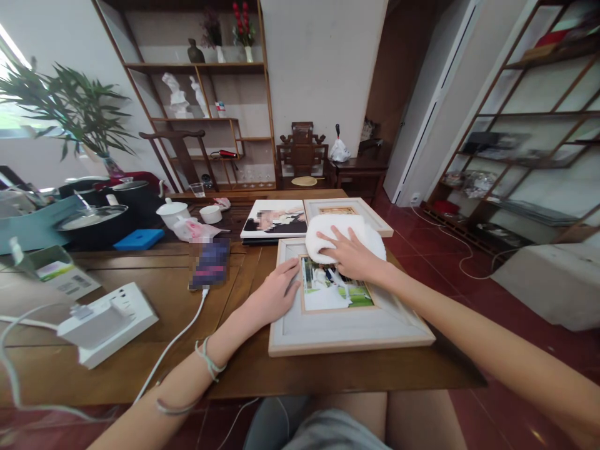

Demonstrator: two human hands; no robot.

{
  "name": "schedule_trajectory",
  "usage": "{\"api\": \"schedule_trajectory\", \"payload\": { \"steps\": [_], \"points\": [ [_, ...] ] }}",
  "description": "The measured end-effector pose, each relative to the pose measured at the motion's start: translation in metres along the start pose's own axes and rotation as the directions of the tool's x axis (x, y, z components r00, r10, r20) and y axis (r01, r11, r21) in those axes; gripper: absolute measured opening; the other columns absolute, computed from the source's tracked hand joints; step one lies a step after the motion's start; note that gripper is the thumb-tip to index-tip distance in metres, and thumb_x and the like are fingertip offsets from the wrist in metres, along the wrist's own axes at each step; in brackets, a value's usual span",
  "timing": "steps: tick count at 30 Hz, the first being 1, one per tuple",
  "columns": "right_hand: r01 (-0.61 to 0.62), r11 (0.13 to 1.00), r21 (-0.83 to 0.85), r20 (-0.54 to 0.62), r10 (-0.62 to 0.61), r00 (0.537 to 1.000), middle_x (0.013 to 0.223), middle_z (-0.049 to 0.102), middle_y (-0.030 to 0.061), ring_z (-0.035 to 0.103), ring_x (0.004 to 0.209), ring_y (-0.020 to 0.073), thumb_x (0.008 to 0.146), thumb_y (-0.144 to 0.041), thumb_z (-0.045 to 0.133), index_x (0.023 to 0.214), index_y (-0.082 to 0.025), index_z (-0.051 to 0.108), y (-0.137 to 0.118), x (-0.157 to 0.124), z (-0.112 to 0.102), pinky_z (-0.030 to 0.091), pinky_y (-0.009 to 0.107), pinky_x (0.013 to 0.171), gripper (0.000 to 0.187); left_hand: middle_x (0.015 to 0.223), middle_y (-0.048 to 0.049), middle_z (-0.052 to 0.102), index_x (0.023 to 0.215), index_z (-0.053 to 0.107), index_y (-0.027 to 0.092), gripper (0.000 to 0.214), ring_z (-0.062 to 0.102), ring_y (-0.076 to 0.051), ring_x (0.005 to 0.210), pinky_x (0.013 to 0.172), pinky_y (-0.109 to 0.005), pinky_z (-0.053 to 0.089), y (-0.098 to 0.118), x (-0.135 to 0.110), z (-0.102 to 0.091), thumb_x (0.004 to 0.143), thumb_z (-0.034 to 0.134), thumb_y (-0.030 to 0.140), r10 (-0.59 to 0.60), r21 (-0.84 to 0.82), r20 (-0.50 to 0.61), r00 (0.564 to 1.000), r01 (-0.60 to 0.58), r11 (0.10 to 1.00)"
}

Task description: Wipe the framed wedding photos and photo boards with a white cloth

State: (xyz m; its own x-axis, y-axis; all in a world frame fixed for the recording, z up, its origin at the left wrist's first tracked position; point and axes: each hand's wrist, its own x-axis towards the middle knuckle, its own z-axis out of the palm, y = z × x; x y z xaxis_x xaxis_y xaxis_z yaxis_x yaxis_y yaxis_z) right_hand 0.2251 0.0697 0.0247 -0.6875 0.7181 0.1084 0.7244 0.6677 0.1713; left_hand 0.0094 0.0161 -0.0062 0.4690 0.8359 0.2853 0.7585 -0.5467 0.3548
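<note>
A white-framed photo lies flat on the wooden table in front of me. My right hand presses flat, fingers spread, on a folded white towel that rests on the frame's upper part. My left hand rests on the frame's left edge, fingers stretched along it, holding nothing. A bracelet is around my left wrist.
Two more picture frames lie behind the towel. A phone with a white cable, a white power strip, a small box, a blue pad, pots and cups stand to the left. Shelves and a chair are behind.
</note>
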Motion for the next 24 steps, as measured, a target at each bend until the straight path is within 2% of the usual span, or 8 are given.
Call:
{"api": "schedule_trajectory", "payload": {
  "steps": [4, 10, 14, 16, 19, 24],
  "points": [
    [0.103, 0.982, 0.160, 0.088, -0.118, 0.989, 0.146, 0.026, 0.0042, 0.009, 0.133, 0.0376, 0.066, -0.002, 0.039, 0.124, -0.023, 0.052, -0.017, -0.014, -0.011, 0.015, 0.068, 0.097, 0.062, 0.135, -0.0151, 0.045, 0.125, 0.047, 0.012, 0.040, 0.041, -0.026, 0.126, 0.104, -0.043, 0.035, -0.001, 0.000, 0.002, 0.089, 0.037, 0.026, 0.000, -0.012, -0.001, 1.000, 0.000, 1.000],
    [0.174, 0.880, 0.442, 0.198, -0.285, 0.938, 0.139, 0.040, 0.0009, 0.017, 0.134, 0.0300, 0.064, -0.003, 0.039, 0.120, -0.027, 0.054, -0.054, -0.077, -0.053, 0.018, 0.059, 0.104, 0.063, 0.136, -0.0161, 0.043, 0.125, 0.047, 0.009, 0.041, 0.040, -0.026, 0.126, 0.104, -0.045, 0.035, 0.000, 0.000, 0.004, 0.089, 0.033, 0.023, -0.033, -0.030, 0.009, 0.999, 0.033, 0.999],
    [0.176, 0.823, 0.540, 0.216, -0.338, 0.916, 0.132, 0.048, -0.0025, 0.022, 0.133, 0.0220, 0.059, -0.002, 0.038, 0.113, -0.030, 0.057, -0.068, -0.104, -0.075, 0.019, 0.048, 0.108, 0.064, 0.136, -0.0148, 0.044, 0.125, 0.047, 0.011, 0.040, 0.041, -0.025, 0.125, 0.103, -0.045, 0.035, 0.000, -0.002, 0.005, 0.088, 0.036, 0.024, -0.032, -0.044, -0.015, 0.999, 0.031, 0.999],
    [0.178, 0.827, 0.533, 0.195, -0.325, 0.925, 0.138, 0.042, -0.0025, 0.019, 0.134, 0.0211, 0.056, -0.002, 0.038, 0.111, -0.027, 0.058, -0.071, -0.110, -0.074, 0.015, 0.046, 0.109, 0.063, 0.136, -0.0142, 0.044, 0.125, 0.047, 0.012, 0.040, 0.042, -0.025, 0.125, 0.103, -0.045, 0.035, -0.001, -0.002, 0.006, 0.088, 0.036, 0.024, -0.028, -0.055, -0.023, 0.999, 0.027, 0.998],
    [0.136, 0.870, 0.475, 0.163, -0.238, 0.957, 0.145, 0.029, 0.0003, 0.011, 0.136, 0.0238, 0.055, -0.002, 0.040, 0.115, -0.025, 0.056, -0.069, -0.107, -0.058, 0.010, 0.052, 0.109, 0.066, 0.136, -0.0147, 0.044, 0.125, 0.047, 0.012, 0.041, 0.040, -0.026, 0.126, 0.103, -0.046, 0.035, -0.001, -0.002, 0.007, 0.088, 0.036, 0.023, -0.031, -0.053, -0.019, 0.999, 0.030, 0.998],
    [0.004, 0.956, 0.295, 0.086, -0.030, 0.996, 0.146, 0.027, 0.0084, 0.014, 0.134, 0.0299, 0.065, -0.006, 0.043, 0.125, -0.021, 0.047, -0.043, -0.075, -0.022, 0.016, 0.057, 0.104, 0.063, 0.138, -0.0171, 0.039, 0.128, 0.043, 0.008, 0.044, 0.036, -0.027, 0.128, 0.105, -0.047, 0.032, 0.002, -0.001, 0.004, 0.089, 0.034, 0.025, -0.057, -0.027, 0.034, 0.998, 0.058, 0.998]
  ]
}}
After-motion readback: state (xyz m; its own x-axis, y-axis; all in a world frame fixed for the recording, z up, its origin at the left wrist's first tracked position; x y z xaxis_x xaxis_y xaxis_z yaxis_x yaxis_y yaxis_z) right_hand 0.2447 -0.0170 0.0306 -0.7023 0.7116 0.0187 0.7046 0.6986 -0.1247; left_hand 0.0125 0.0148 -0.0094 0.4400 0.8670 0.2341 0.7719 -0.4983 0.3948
